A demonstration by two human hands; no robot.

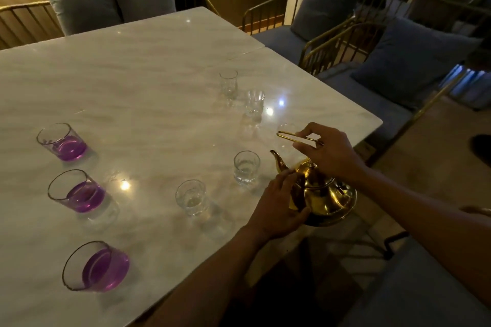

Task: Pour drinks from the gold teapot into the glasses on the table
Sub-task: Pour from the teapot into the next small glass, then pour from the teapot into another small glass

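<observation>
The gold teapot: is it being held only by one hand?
No. The right hand holds the gold teapot by its handle, and the left hand touches its body.

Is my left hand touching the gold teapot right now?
Touching. The head view shows the left hand laid against the near side of the gold teapot, its thumb on the body and its fingers reaching up to the base of the spout, with no gap visible.
</observation>
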